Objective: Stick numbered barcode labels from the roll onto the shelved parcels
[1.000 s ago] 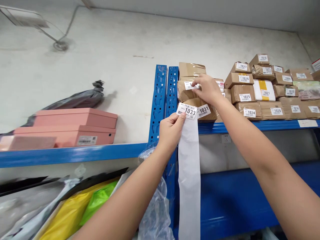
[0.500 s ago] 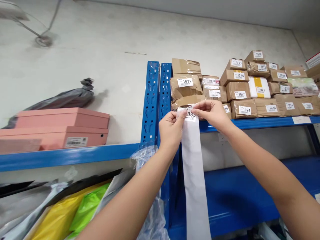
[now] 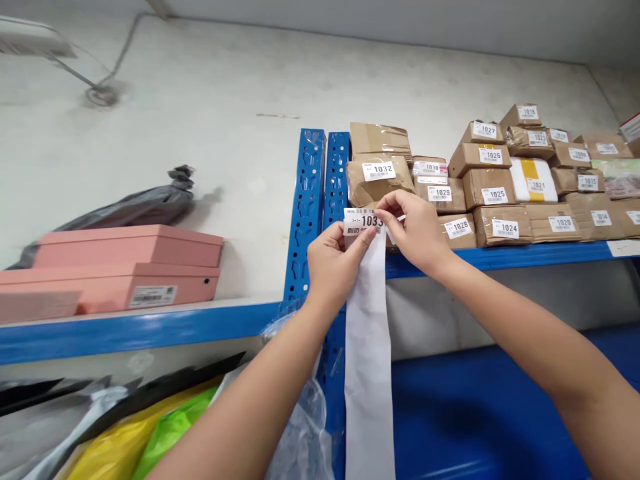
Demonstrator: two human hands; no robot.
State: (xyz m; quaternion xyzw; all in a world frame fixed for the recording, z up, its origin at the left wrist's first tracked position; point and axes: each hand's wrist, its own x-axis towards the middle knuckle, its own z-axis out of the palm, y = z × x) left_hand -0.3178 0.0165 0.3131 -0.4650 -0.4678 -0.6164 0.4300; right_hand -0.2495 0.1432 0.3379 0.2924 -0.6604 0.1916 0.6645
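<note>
A long white strip of label backing paper (image 3: 367, 373) hangs down in front of the blue rack post. At its top end is a printed label (image 3: 359, 221) numbered 1033. My left hand (image 3: 334, 267) is closed on the strip, its thumb lying over the front just below the number. Fingers of my right hand (image 3: 415, 230) pinch the label's right edge, beside the last digit. Behind the hands, a brown parcel (image 3: 373, 183) marked 1032 stands at the shelf's left end. Whether the label's corner is lifted off the backing, I cannot tell.
Several numbered parcels (image 3: 495, 190) are stacked on the right-hand blue shelf (image 3: 540, 255). Perforated blue posts (image 3: 306, 213) rise between the racks. Pink boxes (image 3: 125, 247) and a grey wrapped bundle (image 3: 150, 200) rest on the left shelf, with coloured bags (image 3: 170, 427) below.
Both hands and the strip have shifted slightly left. More of the label's left side and lower print now shows, and the right fingers hold its right edge. The view has tilted a little.
</note>
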